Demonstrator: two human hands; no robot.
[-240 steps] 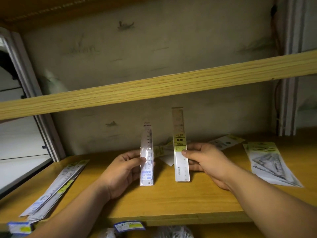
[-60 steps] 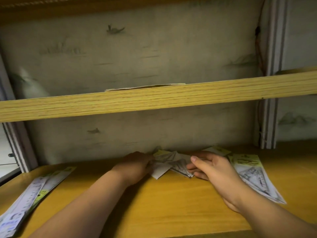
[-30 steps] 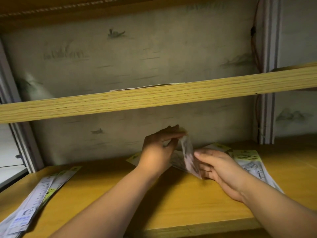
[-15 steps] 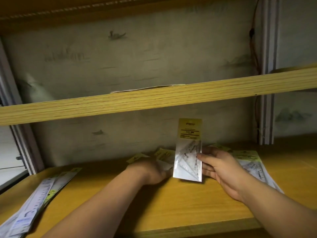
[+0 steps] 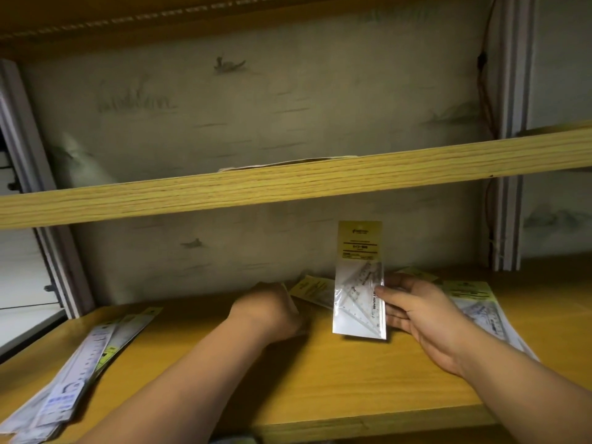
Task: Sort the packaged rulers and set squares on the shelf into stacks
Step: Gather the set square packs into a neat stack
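A packaged set square (image 5: 358,283) stands upright, yellow header card up, its lower edge just above the shelf (image 5: 320,386) right of centre; the right hand (image 5: 419,312) pinches its right edge, thumb in front and fingers behind; left of it lie loose packages (image 5: 312,288) by the far wall; the left hand (image 5: 269,312) reaches to them, its fingers hidden and blurred, so its grip cannot be told; a set-square stack (image 5: 480,306) lies far right; a ruler stack (image 5: 80,373) lies near left.
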